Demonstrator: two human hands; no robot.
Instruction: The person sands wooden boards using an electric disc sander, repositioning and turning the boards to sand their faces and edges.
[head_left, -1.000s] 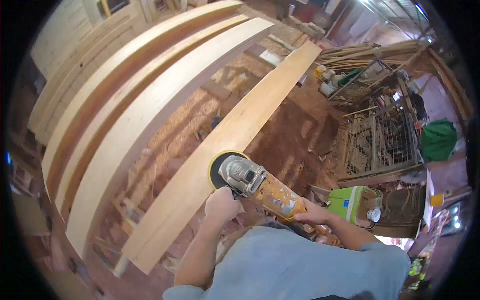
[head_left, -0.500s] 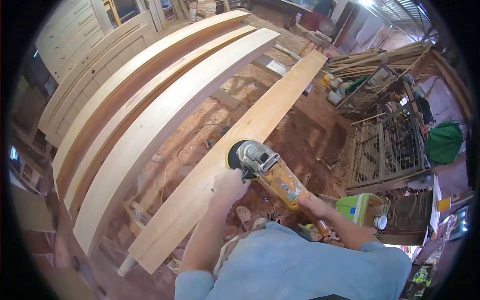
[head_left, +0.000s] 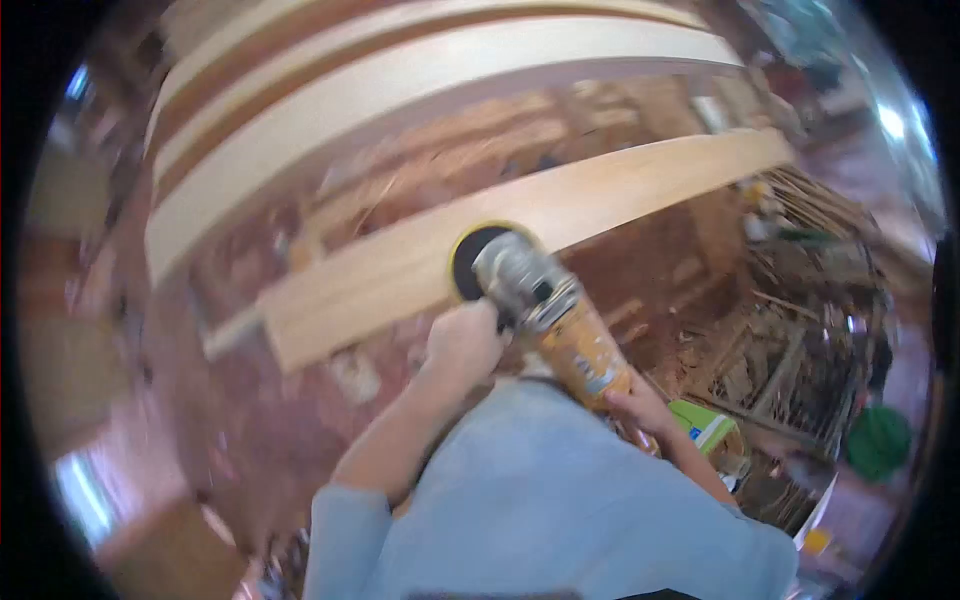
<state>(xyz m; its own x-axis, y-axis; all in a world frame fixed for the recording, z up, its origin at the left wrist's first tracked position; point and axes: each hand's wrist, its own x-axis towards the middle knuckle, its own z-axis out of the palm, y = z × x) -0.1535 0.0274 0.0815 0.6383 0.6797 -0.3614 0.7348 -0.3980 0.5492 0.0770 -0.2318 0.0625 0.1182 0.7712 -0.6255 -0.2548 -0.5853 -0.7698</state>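
Observation:
An orange angle grinder [head_left: 578,345] with a silver gear head and a round black disc edged in yellow is held in both hands. My left hand [head_left: 465,340] is closed around the side handle near its head. Wrapped round the rear of the orange body is my right hand [head_left: 640,402]. The disc lies over a long pale wooden board [head_left: 370,280], seemingly against its face; exact contact is hidden under the disc. The board runs from lower left to upper right in front of me.
Beyond the board lie several long wooden planks [head_left: 420,85], side by side. At right are a stack of thin sticks [head_left: 815,200], a wire-mesh frame [head_left: 775,375], a green bundle [head_left: 878,442] and a green container [head_left: 700,425]. Wood scraps and dust cover the ground.
My view has turned, so the board and planks now lie flatter across it, with motion blur. Both hands keep hold of the grinder, its disc still over the board.

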